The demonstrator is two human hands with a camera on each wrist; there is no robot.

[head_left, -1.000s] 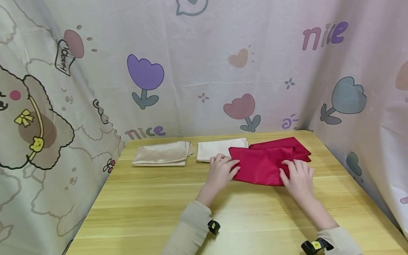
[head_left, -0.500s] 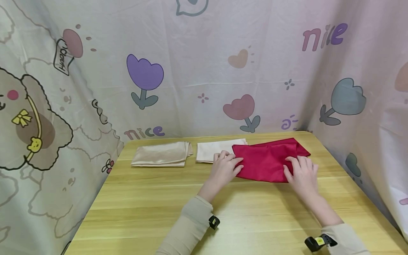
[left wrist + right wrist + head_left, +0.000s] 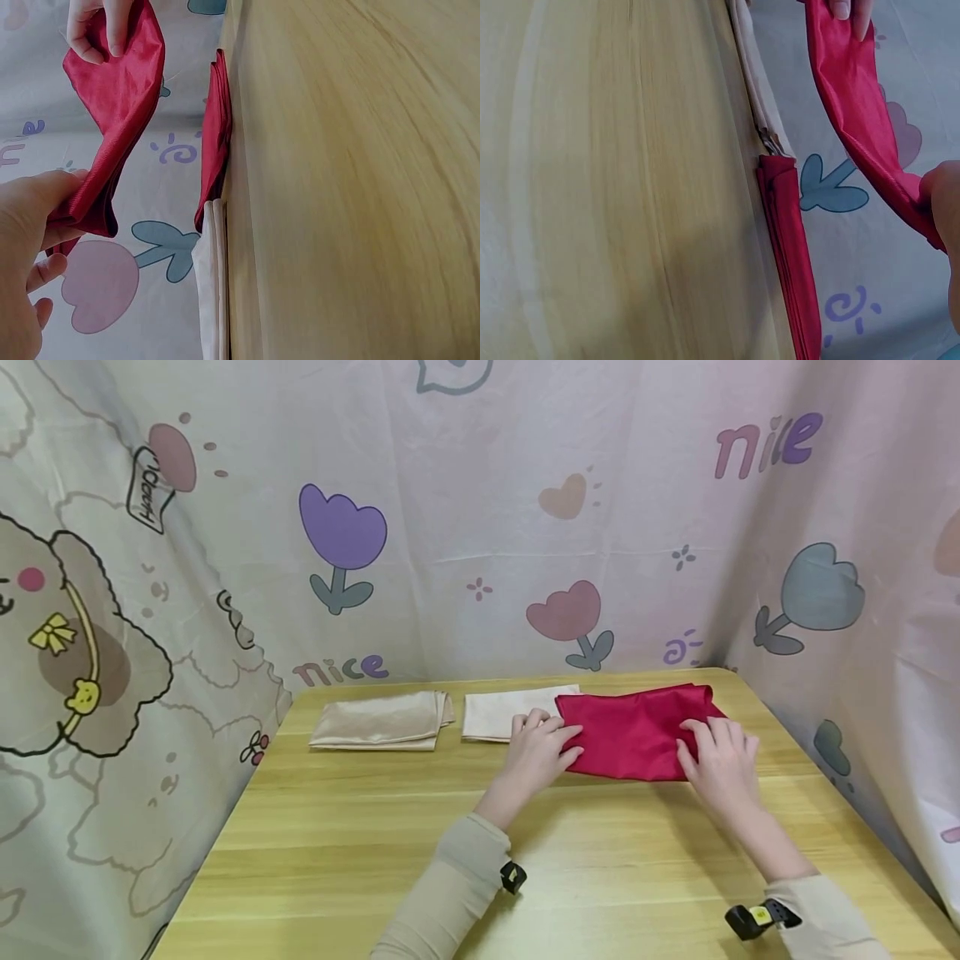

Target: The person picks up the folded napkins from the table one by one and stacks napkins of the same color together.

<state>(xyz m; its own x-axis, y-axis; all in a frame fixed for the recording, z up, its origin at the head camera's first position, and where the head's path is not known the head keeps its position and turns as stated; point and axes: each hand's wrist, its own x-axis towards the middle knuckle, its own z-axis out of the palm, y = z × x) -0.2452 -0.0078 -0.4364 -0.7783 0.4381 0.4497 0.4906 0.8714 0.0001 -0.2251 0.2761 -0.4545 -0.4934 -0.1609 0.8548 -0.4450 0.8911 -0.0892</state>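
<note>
Two hands carry one thing between them: the left hand (image 3: 536,752) and the right hand (image 3: 723,764) hold up a folded red cloth (image 3: 630,735) by its opposite ends. Each grip is narrow, closed on the fabric. The wrist views show the left thumb on top with the cloth pinched beneath it, and the right hand nipping the other end; how its hidden fingers lie, I cannot tell. Between the hands the cloth sags a little and hangs clear of the table (image 3: 337,843), toward the far right.

Below it, a second red cloth (image 3: 787,255) lies folded flat on the table, its end meeting the white cloth (image 3: 498,714) beside it. Further left, apart from these, sits a beige cloth (image 3: 382,722), also folded. A printed curtain (image 3: 450,485) hangs behind.

The step in hand looks like setting the held cloth down over the other red one, judging by the matching colour and how it hovers there. If so, the next move calls for lining up the edges, lowering both ends evenly, then letting go softly. Such thin, shiny fabric probably slips and creases easily, so a crooked release could drag the layer underneath or unfold the cloth.
</note>
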